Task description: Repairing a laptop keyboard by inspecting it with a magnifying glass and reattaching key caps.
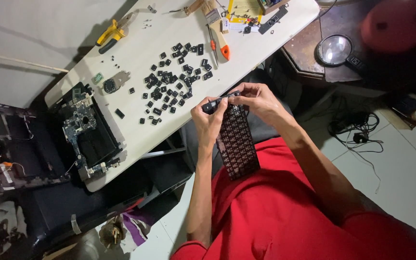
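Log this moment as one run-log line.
left hand: holds keyboard top end | right hand: pinches same end | keyboard: stripped, resting on lap | loose keycaps: scattered on white table | screwdriver: on table

White table (136, 130), scattered black keycaps (169, 79), circuit board (80, 123), yellow pliers (111, 34), screwdriver (214, 45)

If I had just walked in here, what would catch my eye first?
Probably the stripped laptop keyboard, held on end over a red-clad lap by the left hand and right hand, both gripping its top edge. Next, the scatter of loose black keycaps across the middle of the white table. At the table's left end lies an opened laptop base with a bare circuit board.
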